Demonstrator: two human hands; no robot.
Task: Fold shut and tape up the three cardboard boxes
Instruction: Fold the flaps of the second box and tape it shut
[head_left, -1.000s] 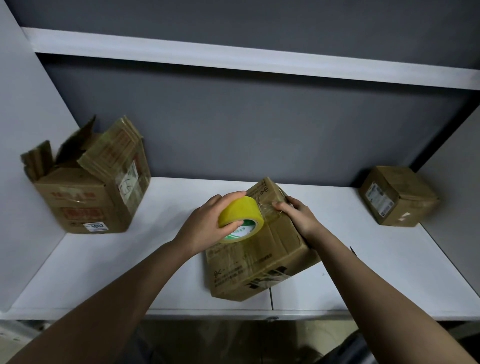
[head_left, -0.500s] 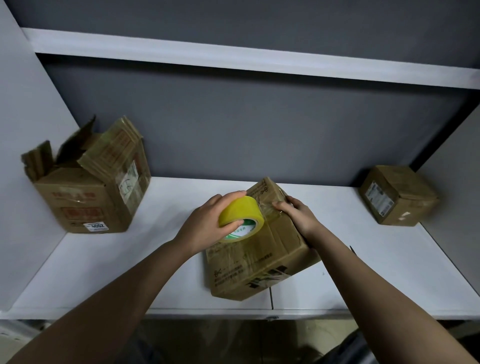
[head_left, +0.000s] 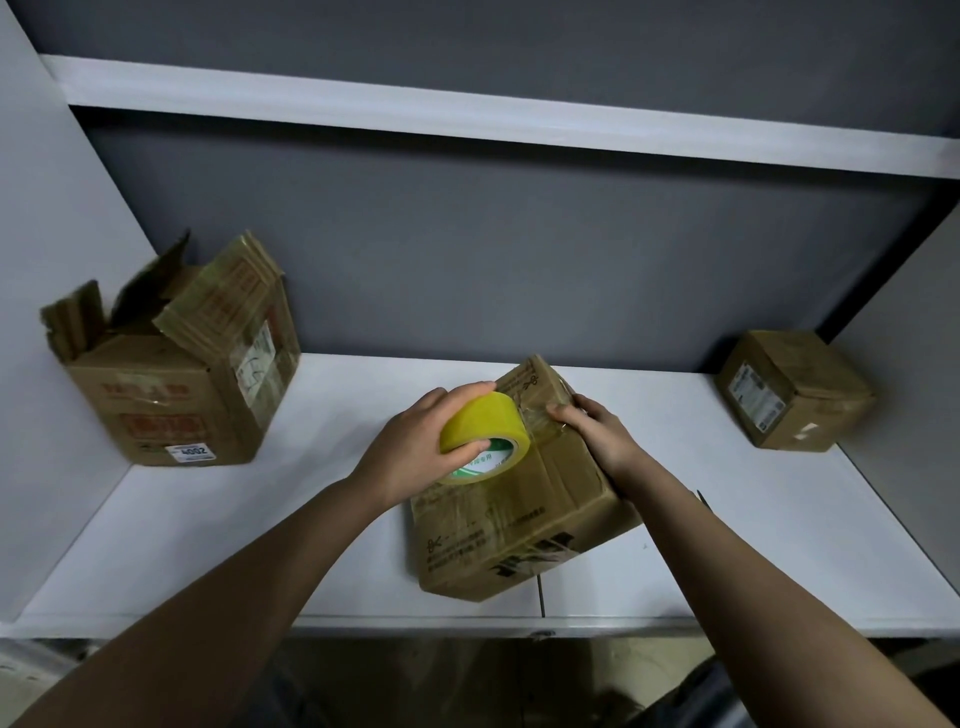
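Taping middle box (head_left: 524, 499): my left hand (head_left: 415, 447) grips tape roll (head_left: 483, 436), right hand (head_left: 597, 431) pins the tape end. Next, I pull the roll along the seam.

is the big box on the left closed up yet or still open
Still open. The left box has its top flaps standing up and splayed apart, with a dark gap showing between them, and neither hand is on it.
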